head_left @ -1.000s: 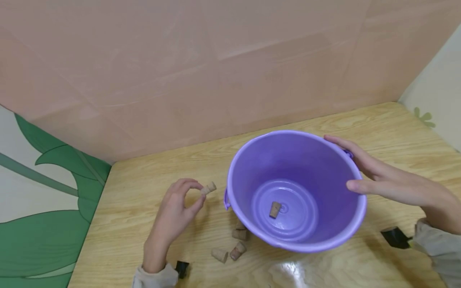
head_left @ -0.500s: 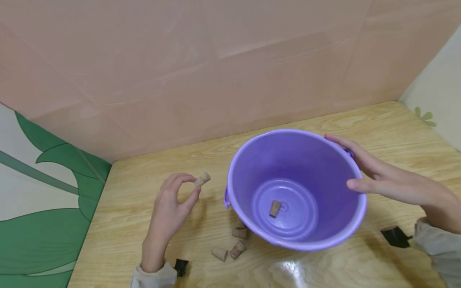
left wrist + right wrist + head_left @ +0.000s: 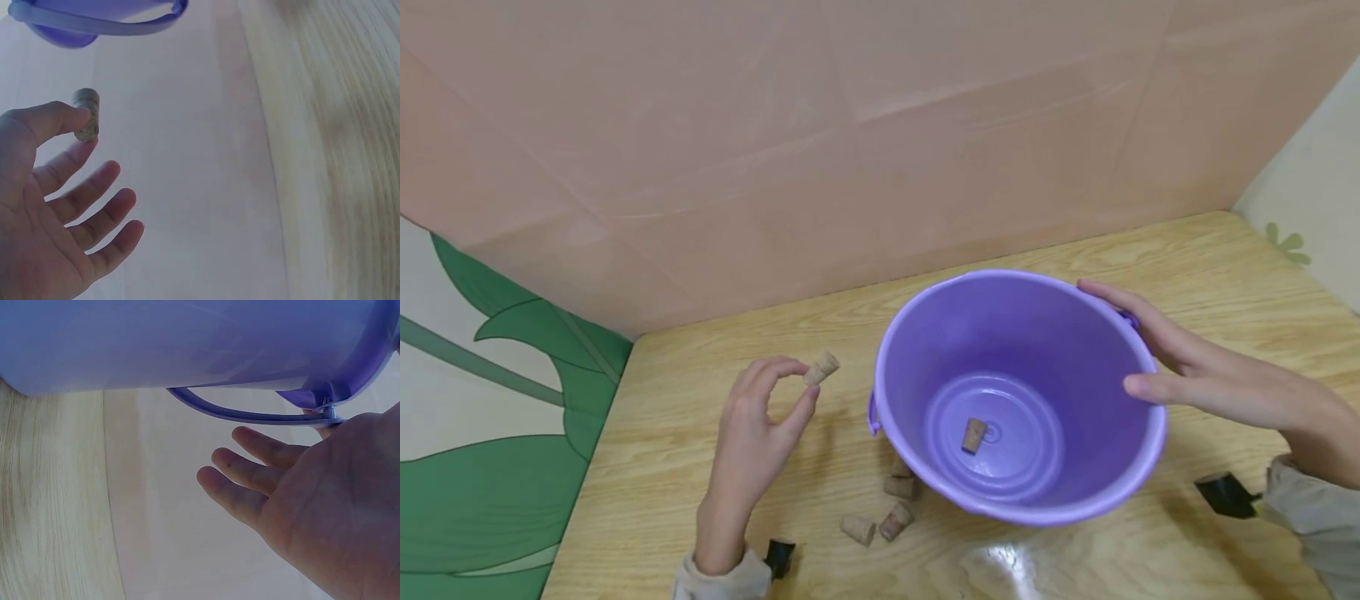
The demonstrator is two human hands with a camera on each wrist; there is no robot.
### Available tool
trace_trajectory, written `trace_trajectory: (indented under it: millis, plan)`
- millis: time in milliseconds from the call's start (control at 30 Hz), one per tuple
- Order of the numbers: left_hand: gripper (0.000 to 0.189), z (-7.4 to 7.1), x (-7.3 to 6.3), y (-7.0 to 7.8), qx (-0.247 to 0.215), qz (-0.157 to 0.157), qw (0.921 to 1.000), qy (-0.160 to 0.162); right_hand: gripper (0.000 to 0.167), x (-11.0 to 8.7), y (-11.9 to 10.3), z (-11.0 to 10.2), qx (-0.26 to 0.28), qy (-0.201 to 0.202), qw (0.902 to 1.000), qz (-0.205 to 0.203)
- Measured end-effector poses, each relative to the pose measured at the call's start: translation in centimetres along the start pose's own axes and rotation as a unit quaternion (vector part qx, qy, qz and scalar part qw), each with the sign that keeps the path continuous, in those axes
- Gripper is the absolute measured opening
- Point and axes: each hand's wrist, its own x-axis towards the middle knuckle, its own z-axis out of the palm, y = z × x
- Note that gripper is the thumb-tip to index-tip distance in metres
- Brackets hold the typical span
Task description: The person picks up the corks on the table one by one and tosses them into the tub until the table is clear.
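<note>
Between thumb and index finger my left hand pinches a cork above the table, left of the purple bucket. In the left wrist view the cork points upward from the fingertips, the other fingers spread loosely. My right hand holds the bucket's right rim, thumb over the inside and index finger along the outside. The right wrist view has its other fingers extended below the bucket handle. One brown cork lies on the bucket's floor, and the bucket's mouth tilts toward me.
Several corks lie on the wooden table by the bucket's lower left: a pale cork, a reddish-marked cork and others partly hidden under the rim. A pink-draped wall stands behind, with a leaf-patterned panel at left.
My left hand has drawn slightly left and up, away from the bucket, with the cork still pinched. The right hand and the bucket have hardly moved.
</note>
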Motion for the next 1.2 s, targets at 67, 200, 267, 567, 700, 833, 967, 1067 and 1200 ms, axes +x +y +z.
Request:
trace_trajectory:
  millis: [67,200,267,567,700,833,967,1067,1200]
  plan:
    - [0.025,0.0,0.0,0.1,-0.002,0.004,1.0,0.005,0.089,0.0,0.0,0.0,0.0,-0.001,1.0,0.0]
    - [0.026,-0.1,0.0,0.4,-0.012,0.02,0.9996,0.018,0.089,0.0,-0.1,0.1,0.004,-0.001,1.0,-0.002]
    - [0.026,-0.2,0.0,0.6,-0.017,0.027,0.9992,0.022,0.089,0.0,-0.1,0.1,0.005,0.0,1.0,-0.003]
    - [0.026,-0.5,-0.2,1.6,-0.02,0.051,0.9979,0.034,0.09,0.1,-0.5,0.2,-0.002,-0.001,1.0,0.001]
    - [0.026,-0.6,-0.2,2.0,-0.025,0.057,0.9973,0.039,0.089,0.1,-0.7,0.3,0.001,0.0,1.0,-0.001]
    - [0.026,-0.8,-0.2,2.6,-0.033,0.07,0.996,0.046,0.089,0.1,-1.0,0.2,0.003,0.0,1.0,0.001]
    - [0.028,-0.8,-0.1,3.2,-0.041,0.085,0.9941,0.054,0.089,0.1,-0.5,0.2,0.008,0.001,1.0,-0.002]
    - [0.029,-0.8,0.0,3.6,-0.046,0.097,0.9926,0.057,0.089,0.1,-0.1,0.1,0.007,0.004,1.0,-0.005]
    - [0.029,-0.8,-0.1,4.0,-0.044,0.1,0.9927,0.051,0.089,0.2,0.0,0.1,0.008,0.005,0.9999,-0.009]
